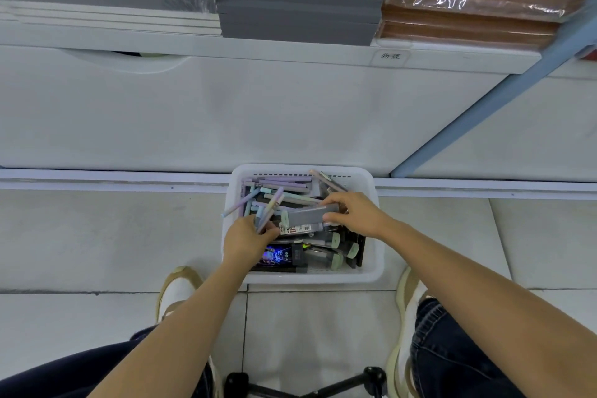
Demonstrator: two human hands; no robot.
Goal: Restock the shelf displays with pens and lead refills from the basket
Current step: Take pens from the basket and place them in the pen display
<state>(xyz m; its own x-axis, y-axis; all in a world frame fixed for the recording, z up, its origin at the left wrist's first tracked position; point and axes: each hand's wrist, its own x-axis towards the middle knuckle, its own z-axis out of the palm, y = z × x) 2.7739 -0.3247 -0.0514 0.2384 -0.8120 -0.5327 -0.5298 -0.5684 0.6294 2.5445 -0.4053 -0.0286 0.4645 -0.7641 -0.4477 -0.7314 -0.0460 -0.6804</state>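
A white plastic basket [374,255] stands on the floor against the shelf base, full of pastel pens [284,182] and grey lead refill boxes [326,255]. My right hand [358,213] grips a stack of grey lead refill boxes [307,215] by its right end, just above the basket. My left hand [247,239] holds several pastel pens [269,207] in a bunch, and its fingertips meet the left end of that stack. A dark box with a glowing blue picture [279,257] lies at the basket's near left.
Above the white cabinet front [258,113], a shelf carries stacks of grey notebooks [297,10] and brown wrapped books [471,13]. A blue post [484,113] slants down at the right. My shoes [176,291] flank the basket; black stool legs [307,384] show between my knees.
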